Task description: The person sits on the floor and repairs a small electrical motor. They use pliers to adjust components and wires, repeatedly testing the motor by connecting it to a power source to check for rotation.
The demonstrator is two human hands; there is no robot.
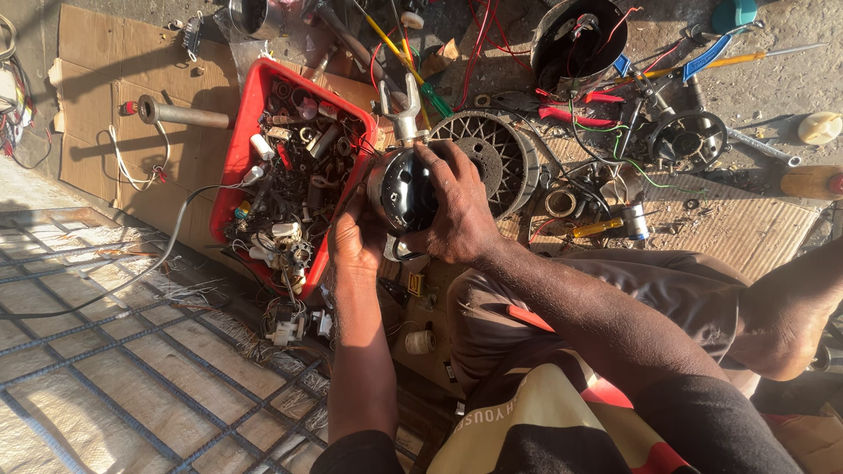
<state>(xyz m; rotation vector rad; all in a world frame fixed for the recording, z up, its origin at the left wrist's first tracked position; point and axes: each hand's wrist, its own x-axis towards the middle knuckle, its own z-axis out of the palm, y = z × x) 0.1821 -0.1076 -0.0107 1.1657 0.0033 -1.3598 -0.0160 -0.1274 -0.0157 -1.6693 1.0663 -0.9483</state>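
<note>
A round dark metal motor housing (pixel 402 186) with a silver forked bracket (pixel 405 112) sticking out of its top is held between both my hands. My left hand (pixel 355 241) cups its lower left side. My right hand (pixel 457 206) wraps over its right side, fingers curled across the top edge. Just behind my right hand lies a round finned motor part (pixel 499 145) with a mesh-like face.
A red plastic tray (pixel 239 140) full of small parts and wires sits left of my hands. Cardboard (pixel 97 88), a grey pipe (pixel 180 114), a black motor shell (pixel 575 39), pliers with red handles (pixel 575 112), screwdrivers (pixel 738 60) and loose wires lie around. A woven mat (pixel 105 369) covers the lower left.
</note>
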